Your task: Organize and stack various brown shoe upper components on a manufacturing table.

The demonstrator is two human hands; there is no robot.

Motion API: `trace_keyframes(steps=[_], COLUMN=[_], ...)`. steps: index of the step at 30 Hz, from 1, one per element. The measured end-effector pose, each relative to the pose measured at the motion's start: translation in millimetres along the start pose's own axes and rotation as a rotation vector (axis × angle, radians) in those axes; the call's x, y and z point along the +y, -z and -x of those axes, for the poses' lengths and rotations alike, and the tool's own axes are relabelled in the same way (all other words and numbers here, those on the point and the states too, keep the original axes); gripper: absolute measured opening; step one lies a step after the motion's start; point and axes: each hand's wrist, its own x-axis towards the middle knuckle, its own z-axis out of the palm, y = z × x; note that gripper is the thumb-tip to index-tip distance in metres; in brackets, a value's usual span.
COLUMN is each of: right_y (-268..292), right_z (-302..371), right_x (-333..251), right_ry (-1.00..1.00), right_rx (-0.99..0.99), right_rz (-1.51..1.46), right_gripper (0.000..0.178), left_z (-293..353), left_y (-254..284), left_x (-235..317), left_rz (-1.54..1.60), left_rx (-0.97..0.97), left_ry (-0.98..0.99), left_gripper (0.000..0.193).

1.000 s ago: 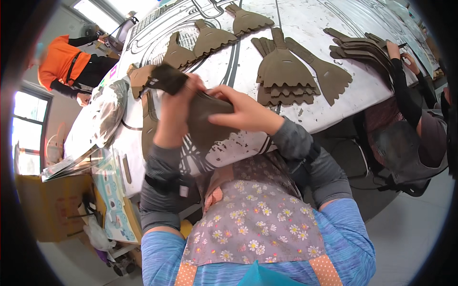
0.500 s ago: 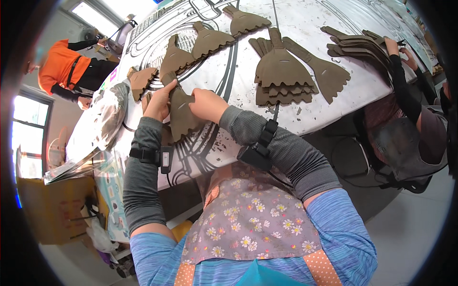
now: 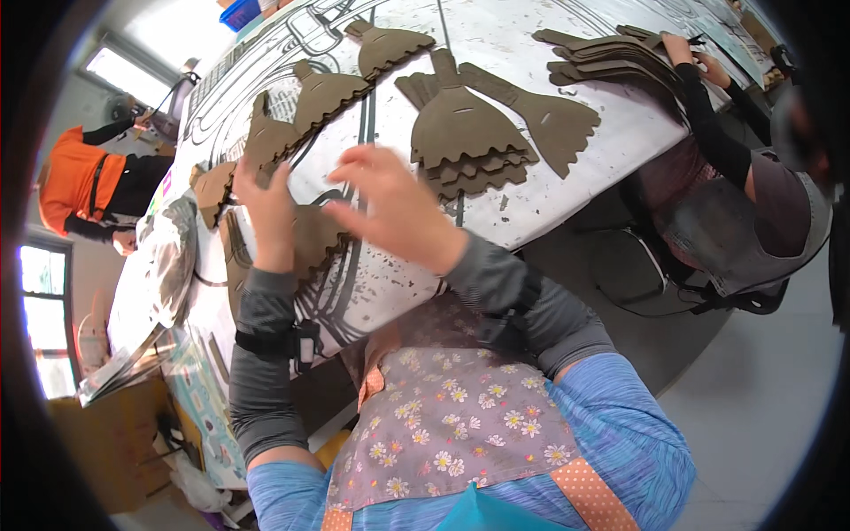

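Note:
A brown cardboard cut-out with a scalloped edge (image 3: 315, 237) lies flat on the white printed table (image 3: 531, 203) right in front of me. My left hand (image 3: 266, 212) rests at the cut-out's left edge with its fingers pointing away from me. My right hand (image 3: 397, 208) hovers just above the cut-out's right side, fingers spread and blurred, holding nothing. More fan-shaped brown cut-outs (image 3: 328, 88) lie in an overlapping row beyond my left hand.
A stack of scalloped cut-outs (image 3: 465, 142) sits past my right hand. At the far right a seated co-worker's hands (image 3: 686, 53) touch another pile (image 3: 602, 55). A person in orange (image 3: 75, 181) stands at the left, near a shiny plastic-wrapped bundle (image 3: 168, 261).
A second ago both hands held the cut-out raised; it came down onto the table. The right hand has now let go and lifted off with spread fingers.

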Motion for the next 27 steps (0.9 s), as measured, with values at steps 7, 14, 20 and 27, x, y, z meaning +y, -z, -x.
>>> trace_keyframes(steps=[7, 14, 20, 27], right_y=[126.3, 138.3, 140.0, 134.5], right_z=[20.0, 33.0, 32.6, 18.4], right_x=[71.2, 87.9, 87.6, 87.4], right_ry=[-0.446, -0.606, -0.649, -0.663], right_rx=[0.183, 0.166, 0.223, 0.282], right_rz=[0.604, 0.428, 0.251, 0.159], right_gripper=[0.018, 0.023, 0.022, 0.026], left_z=[54.0, 54.6, 37.7, 52.7], left_y=[-89.5, -142.4, -138.0, -125.9], left_x=[146.4, 136.0, 124.5, 143.2], left_rz=[-0.091, -0.2, 0.004, -0.124], left_rx=[-0.588, -0.553, -0.489, -0.543], left_ry=[-0.763, -0.707, -0.316, -0.593], left_gripper=[0.049, 0.043, 0.032, 0.03])
